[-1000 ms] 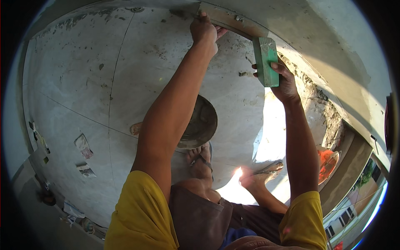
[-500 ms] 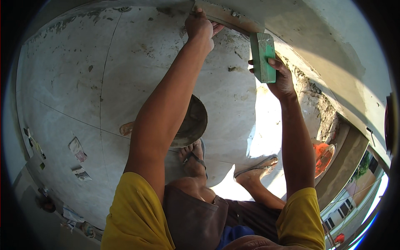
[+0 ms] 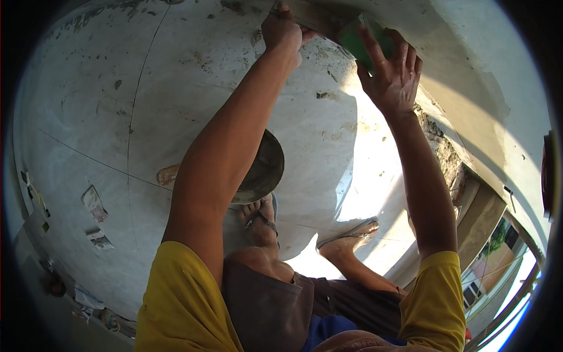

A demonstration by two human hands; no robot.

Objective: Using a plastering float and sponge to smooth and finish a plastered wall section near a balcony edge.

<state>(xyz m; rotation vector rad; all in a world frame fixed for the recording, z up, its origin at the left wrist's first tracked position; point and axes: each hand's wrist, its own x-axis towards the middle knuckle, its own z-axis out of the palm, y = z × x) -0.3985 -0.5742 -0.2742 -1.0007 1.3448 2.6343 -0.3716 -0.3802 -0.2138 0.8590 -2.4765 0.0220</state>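
My left hand [image 3: 282,34] grips the near end of a long, flat grey board [image 3: 319,19], smeared with mortar and lying along the foot of the wall. Its thumb lies on top and the fingertips are tucked by the lower edge. My right hand [image 3: 394,76] has its fingers laid over a green block [image 3: 365,42] and grips it against the wall by the board's right end. The back of this hand shows, wet or whitish with residue, and hides part of the block.
Under my left forearm a round dark basin [image 3: 271,167] stands on the stained grey floor [image 3: 88,129]. A reddish-brown piece [image 3: 168,175] lies to its left. Paper scraps [image 3: 95,203] are further left. My sandalled feet [image 3: 258,220] are close to the basin. At right, rough broken masonry [image 3: 448,167] borders a ledge.
My right hand has moved up and turned over, carrying the green block from upright beside the board to the wall at its right end. The left hand stays on the board.
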